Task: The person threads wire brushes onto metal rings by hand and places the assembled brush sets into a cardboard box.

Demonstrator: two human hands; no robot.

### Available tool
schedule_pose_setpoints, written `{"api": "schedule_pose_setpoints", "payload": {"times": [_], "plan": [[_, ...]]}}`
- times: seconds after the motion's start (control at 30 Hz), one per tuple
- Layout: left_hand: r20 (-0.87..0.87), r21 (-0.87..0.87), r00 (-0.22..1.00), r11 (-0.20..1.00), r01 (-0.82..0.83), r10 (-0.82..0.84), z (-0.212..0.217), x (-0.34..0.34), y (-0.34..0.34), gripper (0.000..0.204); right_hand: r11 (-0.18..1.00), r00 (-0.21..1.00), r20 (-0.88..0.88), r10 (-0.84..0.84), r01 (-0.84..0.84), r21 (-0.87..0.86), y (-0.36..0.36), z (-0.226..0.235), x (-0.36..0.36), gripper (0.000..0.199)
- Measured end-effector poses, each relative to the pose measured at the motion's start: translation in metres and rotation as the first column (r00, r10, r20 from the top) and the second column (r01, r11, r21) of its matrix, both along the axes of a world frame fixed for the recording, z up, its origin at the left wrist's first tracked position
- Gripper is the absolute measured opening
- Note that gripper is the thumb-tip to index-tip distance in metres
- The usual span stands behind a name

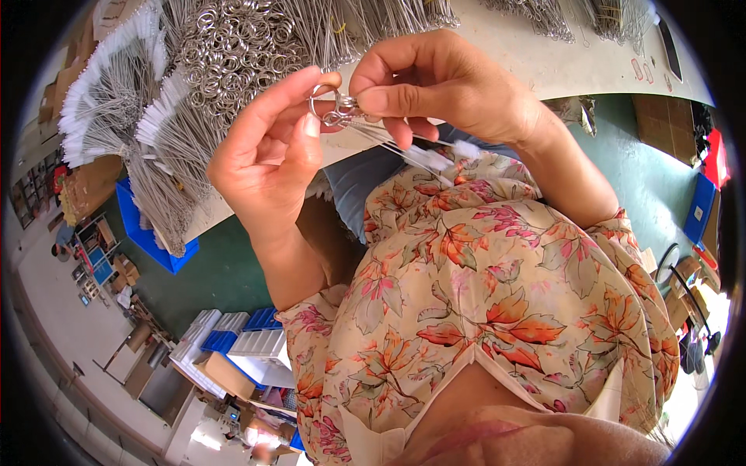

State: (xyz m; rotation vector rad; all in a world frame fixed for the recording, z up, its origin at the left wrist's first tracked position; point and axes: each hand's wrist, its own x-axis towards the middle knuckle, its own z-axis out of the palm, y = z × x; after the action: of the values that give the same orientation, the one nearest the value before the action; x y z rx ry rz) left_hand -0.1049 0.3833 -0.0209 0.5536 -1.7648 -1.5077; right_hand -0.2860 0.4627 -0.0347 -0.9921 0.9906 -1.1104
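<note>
Both hands raised close together over the table edge [544,74]. Left hand [268,151] pinching a metal ring [322,101] between thumb and forefinger, clamped on it. Right hand [435,85] closed with thumb and forefinger on the looped ends of thin wire brushes [404,147], just beside the ring and touching it. Brush wires slanting down and right from the fingers, white bristle tips [447,155] hanging above the floral sleeve [482,279]. Behind the hands, on the table: pile of loose rings [233,46], and bundles of white-tipped brushes [116,101] fanned at the left. Blue bin [148,229] below the table, on the green floor [225,272].
</note>
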Motion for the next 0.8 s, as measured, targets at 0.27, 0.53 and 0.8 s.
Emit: {"api": "schedule_pose_setpoints", "payload": {"times": [0.27, 0.53, 0.8], "plan": [[0.133, -0.146, 0.985, 0.985, -0.091, 0.111, 0.0, 0.002, 0.003, 0.031, 0.985, 0.987, 0.086, -0.136, 0.144, -0.099, -0.006, -0.007, 0.013, 0.022], [0.085, -0.211, 0.989, 0.973, -0.098, 0.118, -0.009, -0.002, 0.002, 0.031, 0.993, 0.995, -0.032, -0.099, 0.096, -0.073, -0.007, 0.002, 0.007, 0.016], [0.086, -0.292, 0.987, 0.951, -0.105, 0.135, -0.01, 0.001, 0.007, 0.031, 0.996, 0.994, -0.065, 0.092, -0.092, 0.002, -0.012, 0.017, -0.011, 0.014]]}}
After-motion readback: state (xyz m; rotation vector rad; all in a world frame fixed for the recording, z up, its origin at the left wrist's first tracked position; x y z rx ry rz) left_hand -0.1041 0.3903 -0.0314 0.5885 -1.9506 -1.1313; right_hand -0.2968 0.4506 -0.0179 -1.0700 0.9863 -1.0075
